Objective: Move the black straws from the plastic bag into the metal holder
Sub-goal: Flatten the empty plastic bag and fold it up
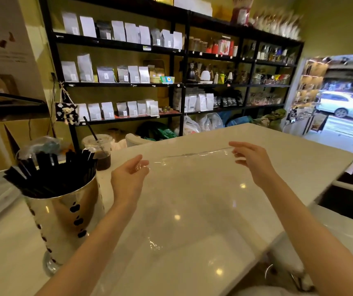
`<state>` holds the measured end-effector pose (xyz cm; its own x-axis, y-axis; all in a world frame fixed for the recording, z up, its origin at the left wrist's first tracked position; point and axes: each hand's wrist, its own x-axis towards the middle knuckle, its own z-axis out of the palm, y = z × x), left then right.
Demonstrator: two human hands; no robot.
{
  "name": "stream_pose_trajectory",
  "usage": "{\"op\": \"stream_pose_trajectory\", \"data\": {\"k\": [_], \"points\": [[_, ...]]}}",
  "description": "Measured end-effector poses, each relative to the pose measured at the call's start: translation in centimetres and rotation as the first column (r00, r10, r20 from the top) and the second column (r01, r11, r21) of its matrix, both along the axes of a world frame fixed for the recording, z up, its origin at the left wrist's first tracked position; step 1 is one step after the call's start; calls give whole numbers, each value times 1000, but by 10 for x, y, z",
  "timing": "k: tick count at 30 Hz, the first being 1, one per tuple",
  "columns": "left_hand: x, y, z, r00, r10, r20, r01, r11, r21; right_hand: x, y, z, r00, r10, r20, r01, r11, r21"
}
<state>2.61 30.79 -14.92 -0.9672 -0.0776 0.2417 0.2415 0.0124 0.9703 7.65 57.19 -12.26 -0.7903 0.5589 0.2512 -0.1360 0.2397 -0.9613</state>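
White counter [278, 146], both hands' fingers [141, 165] pinching the clear plastic bag [192, 178] taut, forearms outstretched.

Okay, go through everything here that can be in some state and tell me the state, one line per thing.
plastic bag: empty, held stretched above the counter
left hand: pinches one bag corner
right hand: pinches the other corner
black straws: standing in the holder
metal holder: upright, full
iced drink cup: lidded, partly full, straw in
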Motion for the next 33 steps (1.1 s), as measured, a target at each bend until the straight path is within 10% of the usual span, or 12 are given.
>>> {"op": "stream_pose_trajectory", "data": {"k": [6, 10, 17, 22, 26, 30, 33], "points": [[11, -10, 15, 931, 122, -344, -210, 950, -230, 24, -6, 5, 995, -27, 99, -7, 945, 326], [24, -12, 21, 875, 88, -476, -251, 923, -291, 37, -13, 0, 922, -342, 182, 99, 664, 741], [59, -15, 35, 840, -118, -530, -87, 934, -346, 60, -74, 4, 995, 14, 95, -89, 501, 861], [78, -24, 46, 834, -109, -540, -95, 937, -336, 79, -83, 14, 999, 19, -48, 20, 702, 712], [87, -31, 48, 957, -113, -266, 12, 936, -353, 105, -83, 38, 978, 197, -75, -156, 917, 367], [98, -42, 47, 900, -404, 166, 428, 890, -155, 120, -84, 45, 936, 340, -87, -338, 940, 43], [105, -47, 43, 803, -551, 226, 543, 833, 102, 124, -89, 39, 919, 391, -60, -395, 913, -99]]}}
